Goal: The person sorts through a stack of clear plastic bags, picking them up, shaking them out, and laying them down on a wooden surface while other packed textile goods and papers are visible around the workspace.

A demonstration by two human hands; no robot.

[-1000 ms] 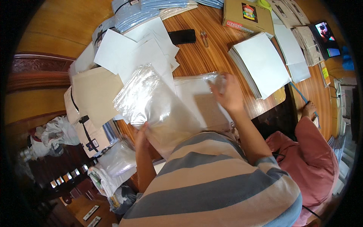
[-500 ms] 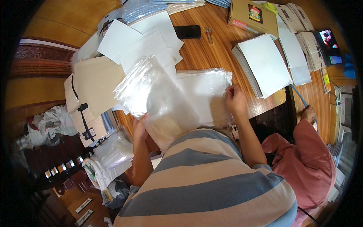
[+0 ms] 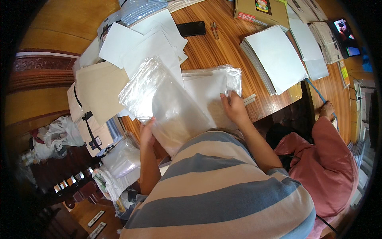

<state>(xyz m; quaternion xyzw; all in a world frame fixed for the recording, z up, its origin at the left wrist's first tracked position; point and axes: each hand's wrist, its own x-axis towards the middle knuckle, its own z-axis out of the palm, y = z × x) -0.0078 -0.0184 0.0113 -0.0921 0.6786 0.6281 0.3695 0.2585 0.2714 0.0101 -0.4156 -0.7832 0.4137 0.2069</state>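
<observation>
On the left of my lap side, a stack of clear plastic sleeves [image 3: 171, 107] slants across the table's near edge. My left hand [image 3: 147, 133] is closed on its lower left edge, thumb on top. Beside it lies a second clear sleeve pile [image 3: 205, 85], with what looks like white paper in or under it. My right hand [image 3: 234, 107] pinches the right side of this pile's top layer, which is bent up slightly. Loose white sheets [image 3: 149, 49] spread out beyond the slanted stack.
At right stands a thick stack of white paper [image 3: 274, 59], with a cardboard box [image 3: 262, 14] behind. A black phone [image 3: 191, 28] and a small pen-like tool [image 3: 215, 30] lie farther back. Beige folders [image 3: 99, 87] are at left. A co-worker in a red sleeve [image 3: 326, 147] sits at right.
My right hand has moved left, drawing the sleeve's right edge inward. A pale strip now shows beside that hand. My left hand stays on its stack. The whole view has shifted slightly.
</observation>
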